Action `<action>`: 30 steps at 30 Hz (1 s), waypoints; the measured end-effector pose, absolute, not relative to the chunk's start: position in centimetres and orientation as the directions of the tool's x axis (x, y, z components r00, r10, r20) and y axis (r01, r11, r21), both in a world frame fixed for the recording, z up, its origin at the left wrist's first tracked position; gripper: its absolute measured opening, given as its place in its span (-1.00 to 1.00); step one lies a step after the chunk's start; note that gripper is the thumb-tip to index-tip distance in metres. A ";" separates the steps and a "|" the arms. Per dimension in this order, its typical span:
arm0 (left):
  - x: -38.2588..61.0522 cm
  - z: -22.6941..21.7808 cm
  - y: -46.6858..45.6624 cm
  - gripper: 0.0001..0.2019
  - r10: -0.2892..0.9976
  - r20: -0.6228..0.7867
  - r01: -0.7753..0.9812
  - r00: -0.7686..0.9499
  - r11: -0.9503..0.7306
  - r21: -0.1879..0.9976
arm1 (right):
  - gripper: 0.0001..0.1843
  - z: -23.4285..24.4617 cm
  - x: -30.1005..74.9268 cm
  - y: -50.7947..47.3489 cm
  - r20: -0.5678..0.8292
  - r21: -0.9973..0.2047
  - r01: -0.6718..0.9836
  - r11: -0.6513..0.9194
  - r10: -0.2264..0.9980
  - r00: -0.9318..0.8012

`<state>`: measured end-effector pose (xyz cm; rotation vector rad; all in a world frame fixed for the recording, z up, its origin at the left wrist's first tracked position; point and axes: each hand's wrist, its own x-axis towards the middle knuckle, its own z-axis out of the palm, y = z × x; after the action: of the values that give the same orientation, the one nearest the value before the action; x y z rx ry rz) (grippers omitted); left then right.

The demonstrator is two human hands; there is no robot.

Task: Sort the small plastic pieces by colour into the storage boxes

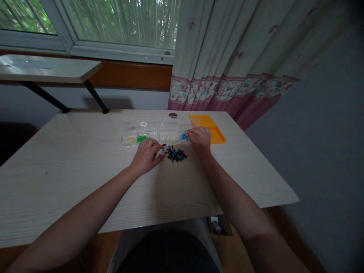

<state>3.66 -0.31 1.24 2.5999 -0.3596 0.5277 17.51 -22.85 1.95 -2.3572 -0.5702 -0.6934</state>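
Note:
A small heap of dark brown and blue beads lies on the pale wooden table. Behind it stands a clear compartment box holding yellow, green, cream and blue beads in separate cells. My left hand rests on the table just left of the heap, fingers curled and pinched by a dark bead. My right hand lies right of the heap, its fingertips closed at the blue-bead cell. What either hand holds is too small to make out.
An orange tray lid lies at the box's right. A small dark round object sits at the table's far edge. Behind are a window, a patterned curtain and a wall shelf.

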 end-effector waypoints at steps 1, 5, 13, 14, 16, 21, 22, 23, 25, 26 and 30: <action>3.7 1.2 -0.3 -0.71 -0.159 0.417 -0.333 0.895 -0.860 0.386 | -0.71 1.8 17.7 -23.0 0.592 -0.428 0.527 -0.735 0.213 0.777; 3.7 1.1 -0.2 -0.71 -0.163 0.406 -0.325 0.899 -0.870 0.371 | -0.70 1.1 18.1 -23.2 0.558 -0.402 0.461 -0.791 0.187 0.808; 3.9 0.8 -0.2 -0.79 -0.138 0.416 -0.305 0.899 -0.879 0.367 | -0.67 1.1 17.9 -23.0 0.548 -0.405 0.457 -0.792 0.190 0.815; 3.8 0.9 -0.2 -0.80 -0.138 0.417 -0.306 0.898 -0.878 0.369 | -0.68 1.2 17.9 -23.0 0.547 -0.413 0.458 -0.787 0.188 0.816; 3.8 0.9 -0.2 -0.82 -0.139 0.415 -0.308 0.899 -0.876 0.372 | -0.69 1.2 17.8 -22.9 0.545 -0.422 0.460 -0.781 0.187 0.817; 3.9 0.9 -0.2 -0.83 -0.157 0.418 -0.326 0.895 -0.869 0.373 | -0.71 1.1 17.8 -22.7 0.562 -0.439 0.490 -0.753 0.195 0.804; 3.9 0.8 -0.2 -0.82 -0.160 0.421 -0.330 0.893 -0.869 0.370 | -0.71 1.1 17.8 -22.7 0.565 -0.446 0.495 -0.746 0.195 0.802; 3.9 0.8 -0.2 -0.81 -0.163 0.423 -0.332 0.891 -0.870 0.365 | -0.71 1.1 17.7 -22.7 0.566 -0.451 0.498 -0.741 0.194 0.801; 3.9 0.8 -0.2 -0.79 -0.176 0.423 -0.341 0.889 -0.870 0.357 | -0.71 1.2 17.7 -22.7 0.560 -0.453 0.498 -0.740 0.198 0.804; 3.9 0.7 -0.2 -0.78 -0.182 0.421 -0.346 0.888 -0.868 0.355 | -0.71 1.2 17.7 -22.7 0.555 -0.451 0.496 -0.742 0.203 0.807; 4.0 0.7 -0.2 -0.81 -0.194 0.420 -0.355 0.887 -0.867 0.350 | -0.70 1.4 17.6 -22.6 0.551 -0.449 0.503 -0.739 0.214 0.806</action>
<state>3.97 -0.20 0.71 2.6291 -0.4020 0.5246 17.58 -22.59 1.42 -2.3901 -0.5273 -0.6347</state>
